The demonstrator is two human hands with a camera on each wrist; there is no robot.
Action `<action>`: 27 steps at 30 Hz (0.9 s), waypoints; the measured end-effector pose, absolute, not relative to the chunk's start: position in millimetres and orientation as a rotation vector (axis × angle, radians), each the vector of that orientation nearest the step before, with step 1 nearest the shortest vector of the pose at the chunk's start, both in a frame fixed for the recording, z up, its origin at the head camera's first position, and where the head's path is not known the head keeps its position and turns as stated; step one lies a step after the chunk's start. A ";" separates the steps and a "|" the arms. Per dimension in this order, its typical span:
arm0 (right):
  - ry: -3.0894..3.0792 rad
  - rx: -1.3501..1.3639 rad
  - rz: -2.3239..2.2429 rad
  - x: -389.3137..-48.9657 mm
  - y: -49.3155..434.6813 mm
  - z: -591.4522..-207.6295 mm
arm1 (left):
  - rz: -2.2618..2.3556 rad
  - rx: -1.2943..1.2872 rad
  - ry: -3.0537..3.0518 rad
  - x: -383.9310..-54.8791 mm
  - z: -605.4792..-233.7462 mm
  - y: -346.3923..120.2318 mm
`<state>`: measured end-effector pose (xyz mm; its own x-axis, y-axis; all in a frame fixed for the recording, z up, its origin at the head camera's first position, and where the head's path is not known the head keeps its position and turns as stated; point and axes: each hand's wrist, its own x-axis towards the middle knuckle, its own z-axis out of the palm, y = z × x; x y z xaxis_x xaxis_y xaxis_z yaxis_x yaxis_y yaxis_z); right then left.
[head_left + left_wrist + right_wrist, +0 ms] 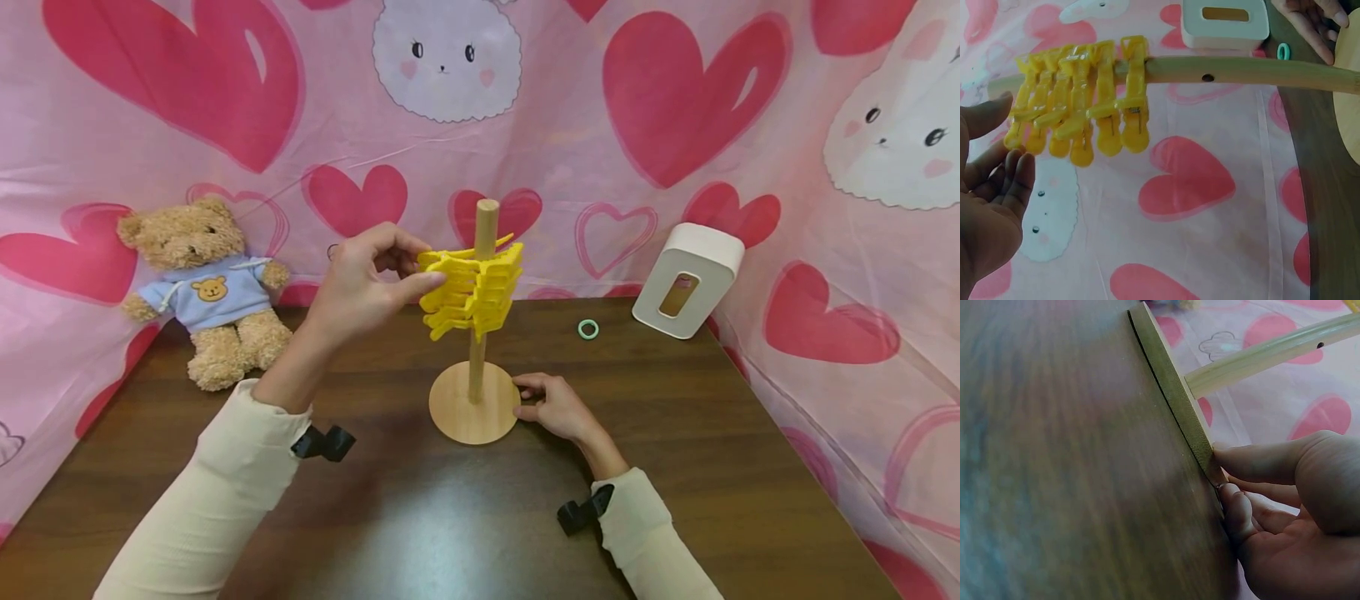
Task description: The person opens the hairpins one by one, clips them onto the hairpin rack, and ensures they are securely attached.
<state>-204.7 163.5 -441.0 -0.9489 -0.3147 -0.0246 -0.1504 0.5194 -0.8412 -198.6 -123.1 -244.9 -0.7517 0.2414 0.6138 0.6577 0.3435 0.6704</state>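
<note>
A round wooden base (452, 417) carries an upright wooden pole (487, 225). Several yellow clothespins (480, 296) are clipped on the pole in a stack, their handles pointing outward. At the stack's upper left, my left hand (367, 279) has thumb and fingers about the handle end of the topmost clothespin (1016, 125), seeming to pinch it; the exact contact is partly hidden. Down at the base's right edge, my right hand (555, 408) grips the rim between thumb and fingers. In the right wrist view the thumb (1260, 461) lies against the rim's upper side.
A teddy bear (213, 292) in a blue shirt sits at the back left. Behind the pole's right side lies a small green ring (588, 329), and a white box (701, 258) with an oblong opening leans at the back right. Pink heart-patterned cloth (570, 167) hangs behind.
</note>
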 end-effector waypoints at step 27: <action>2.578 -0.413 -1.415 -205.9 165.7 -435.8 | -1.450 -0.791 -2.257 -197.6 -253.5 -134.4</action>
